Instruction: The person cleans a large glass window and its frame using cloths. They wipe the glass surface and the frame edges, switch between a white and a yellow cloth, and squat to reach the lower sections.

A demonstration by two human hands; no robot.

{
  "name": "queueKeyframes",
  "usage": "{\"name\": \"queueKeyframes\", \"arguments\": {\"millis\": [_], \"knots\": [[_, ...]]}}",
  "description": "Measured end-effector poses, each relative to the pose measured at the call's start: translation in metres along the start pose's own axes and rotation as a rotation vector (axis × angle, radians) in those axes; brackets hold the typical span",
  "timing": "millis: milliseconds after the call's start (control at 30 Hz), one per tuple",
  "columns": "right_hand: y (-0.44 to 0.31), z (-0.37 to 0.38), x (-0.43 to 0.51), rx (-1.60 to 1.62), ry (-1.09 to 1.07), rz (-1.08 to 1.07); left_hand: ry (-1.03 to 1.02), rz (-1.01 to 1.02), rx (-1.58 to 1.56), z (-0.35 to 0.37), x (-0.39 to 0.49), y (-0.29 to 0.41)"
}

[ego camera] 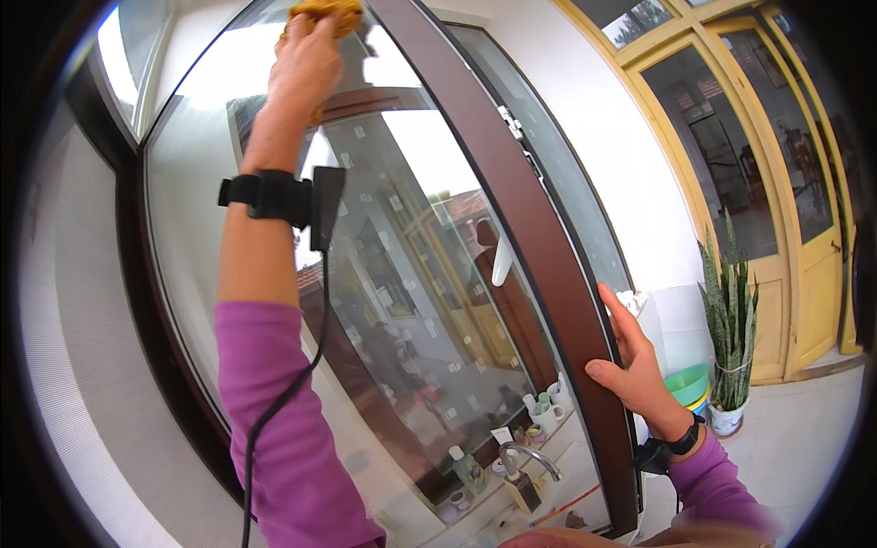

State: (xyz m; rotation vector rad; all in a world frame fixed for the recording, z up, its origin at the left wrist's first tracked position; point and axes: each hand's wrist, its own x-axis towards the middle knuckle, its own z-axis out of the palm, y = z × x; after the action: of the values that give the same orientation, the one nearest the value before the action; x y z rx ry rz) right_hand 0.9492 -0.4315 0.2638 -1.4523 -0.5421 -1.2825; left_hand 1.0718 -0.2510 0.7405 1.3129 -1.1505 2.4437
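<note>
My left hand [305,65] is shut on a bunched yellow cloth [325,15] high on the glass pane [411,274] of a brown-framed window sash. The cloth appears to be against the glass; its far side is hidden by my fingers. Lower down, my right hand [637,373] grips the outer edge of the brown sash frame [548,274], with the thumb on the near face and the fingers around the edge. A white window handle [502,262] shows near that frame. Both wrists wear black straps, and a cable runs along my left sleeve.
Seen through the glass are a chrome faucet [531,457], a mouthwash bottle [468,471], a white mug [546,414] and other toiletries. An insect screen [75,329] stands at left. To the right are a potted snake plant [732,329], a green basin [687,385] and yellow doors [812,294].
</note>
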Motion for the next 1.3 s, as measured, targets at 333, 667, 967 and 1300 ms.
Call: {"name": "queueKeyframes", "arguments": {"millis": [333,667,967,1300], "knots": [[0.003,0.002,0.003,-0.031,0.072,0.032,-0.169,-0.440,0.363,-0.022,-0.160,-0.298],[-0.009,0.015,0.002,-0.057,0.149,0.024,-0.324,-0.727,0.480,-0.094,-0.344,-0.422],[-0.008,0.012,0.002,-0.017,0.101,0.043,-0.205,-0.732,0.217,-0.075,-0.246,-0.328],[0.007,0.002,0.007,-0.038,0.057,0.007,0.109,0.096,-0.046,-0.046,-0.130,-0.018]]}}
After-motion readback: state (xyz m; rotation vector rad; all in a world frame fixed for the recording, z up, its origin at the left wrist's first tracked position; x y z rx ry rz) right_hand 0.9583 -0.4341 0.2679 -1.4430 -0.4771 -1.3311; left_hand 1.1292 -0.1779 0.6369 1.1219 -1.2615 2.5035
